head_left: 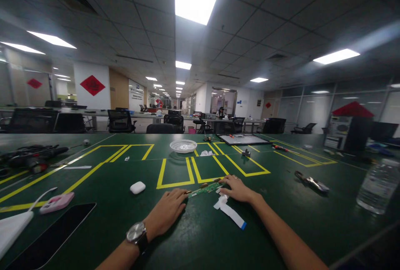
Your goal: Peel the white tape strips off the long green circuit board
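A narrow green circuit board (pixel 204 189) lies on the green table mat between my hands. My left hand (pixel 167 211), with a wristwatch on its wrist, rests palm down and its fingertips press the board's left end. My right hand (pixel 238 188) lies over the board's right end, fingers curled down on it. A white flat ribbon cable with a blue tip (pixel 230 213) lies just below my right hand, touching the table.
A white earbud case (pixel 137 187), a pink device (pixel 56 202), a dark tablet (pixel 53 236) and tools (pixel 31 157) lie to the left. Pliers (pixel 311 181) and a water bottle (pixel 378 186) are on the right. A white plastic grille (pixel 183 146) and a flat panel (pixel 243 138) lie farther back. A person sits at a distant desk.
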Demonstrator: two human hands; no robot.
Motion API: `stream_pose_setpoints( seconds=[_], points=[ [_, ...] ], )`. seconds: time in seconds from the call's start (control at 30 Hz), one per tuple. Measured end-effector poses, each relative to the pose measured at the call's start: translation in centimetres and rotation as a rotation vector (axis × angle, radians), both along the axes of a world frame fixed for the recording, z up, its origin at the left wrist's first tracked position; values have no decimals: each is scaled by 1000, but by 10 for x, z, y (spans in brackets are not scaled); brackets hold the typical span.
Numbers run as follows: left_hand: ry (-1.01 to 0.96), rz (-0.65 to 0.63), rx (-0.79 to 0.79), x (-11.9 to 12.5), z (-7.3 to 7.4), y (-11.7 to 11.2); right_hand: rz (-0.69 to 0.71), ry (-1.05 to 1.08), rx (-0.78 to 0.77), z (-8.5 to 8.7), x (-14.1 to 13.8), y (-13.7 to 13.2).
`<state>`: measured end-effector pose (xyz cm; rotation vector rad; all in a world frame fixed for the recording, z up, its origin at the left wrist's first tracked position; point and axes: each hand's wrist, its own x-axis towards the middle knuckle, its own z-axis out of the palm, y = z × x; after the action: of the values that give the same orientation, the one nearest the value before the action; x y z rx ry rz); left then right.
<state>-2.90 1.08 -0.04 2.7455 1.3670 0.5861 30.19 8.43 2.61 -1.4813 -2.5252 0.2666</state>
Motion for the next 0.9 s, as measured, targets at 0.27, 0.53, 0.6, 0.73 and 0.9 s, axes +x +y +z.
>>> stream_pose_setpoints(
  seconds=[0.27,0.53,0.6,0.73,0.9],
  points=[
    [0,-7,15,1,0,-1,-46,-57,103,0,-18,-10],
    [60,-4,7,6,10,-6,-43,-63,100,-7,-25,-10],
    [80,-2,4,7,11,-7,-45,-57,98,-8,-25,-9],
    [90,-1,-20,7,9,-3,-49,-50,93,-7,-26,-10],
    [115,120,-43,7,8,0,-42,-41,82,-6,-25,-11]
  ],
)
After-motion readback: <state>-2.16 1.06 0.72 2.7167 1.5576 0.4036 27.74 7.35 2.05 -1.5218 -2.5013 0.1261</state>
